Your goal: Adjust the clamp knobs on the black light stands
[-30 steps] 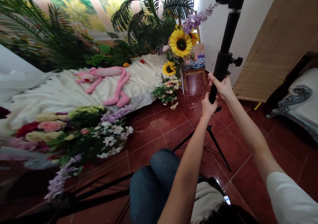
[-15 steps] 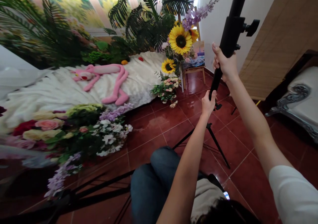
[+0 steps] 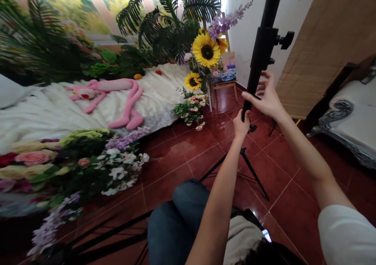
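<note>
A black light stand [image 3: 260,47] rises through the right half of the view, its pole leaning to the upper right. My left hand [image 3: 242,125] is wrapped round the lower part of the pole, just above a small knob [image 3: 252,128]. Beside the pole, below the thick collar with its larger knob [image 3: 286,40], my right hand [image 3: 268,97] has its fingers spread and curved. Its thumb reaches across the pole; whether it touches is hard to tell. The spread tripod legs [image 3: 256,175] stand on the red tiled floor [image 3: 173,175].
A pink plush toy [image 3: 129,100] lies on a white fur-covered platform [image 3: 158,89]. Flowers [image 3: 117,171] border its front, sunflowers [image 3: 206,51] its right end. Another black stand's legs [image 3: 111,233] cross the lower left. A silver-framed seat [image 3: 337,116] is at right.
My right hand has let go of the pole near the collar, moved a little lower and opened. My left hand keeps its grip. The whole view has shifted slightly.
</note>
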{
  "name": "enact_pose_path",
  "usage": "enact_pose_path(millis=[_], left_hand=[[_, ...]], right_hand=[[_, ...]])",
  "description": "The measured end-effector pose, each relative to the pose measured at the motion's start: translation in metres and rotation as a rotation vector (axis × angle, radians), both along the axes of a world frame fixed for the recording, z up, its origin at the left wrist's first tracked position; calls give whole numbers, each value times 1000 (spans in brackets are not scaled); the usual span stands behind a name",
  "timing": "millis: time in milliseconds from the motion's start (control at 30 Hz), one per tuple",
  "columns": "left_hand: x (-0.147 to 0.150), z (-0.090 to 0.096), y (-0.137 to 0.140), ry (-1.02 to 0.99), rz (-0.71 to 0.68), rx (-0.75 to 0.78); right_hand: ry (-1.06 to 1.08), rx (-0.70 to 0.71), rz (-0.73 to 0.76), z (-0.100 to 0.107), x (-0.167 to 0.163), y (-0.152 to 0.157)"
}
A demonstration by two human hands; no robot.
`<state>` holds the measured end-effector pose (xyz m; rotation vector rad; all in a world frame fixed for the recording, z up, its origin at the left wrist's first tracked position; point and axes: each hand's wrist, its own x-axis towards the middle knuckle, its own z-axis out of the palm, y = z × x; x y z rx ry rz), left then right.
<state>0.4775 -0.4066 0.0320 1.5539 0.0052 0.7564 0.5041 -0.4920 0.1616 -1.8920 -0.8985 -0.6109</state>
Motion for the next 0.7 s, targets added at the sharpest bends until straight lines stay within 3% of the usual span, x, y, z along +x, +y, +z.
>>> enact_pose_path(millis=[167,267,333,467,700], left_hand=[[-2,2,1,16,-24,21],[-3,3,1,9,-29,23],[-3,3,1,13,-33,25],[-4,3,1,22,-35,32],[-5,4,2,33,-42,37]], right_hand=[[-227,-176,-54,-67,-52,-52],[-288,-365,-50,-102,-65,-65],[-271,-413,-84,-119,-66,-66],[-221,-312,-192,-134,-61,-58],[-133,-194,-289,-133,-58,-44]])
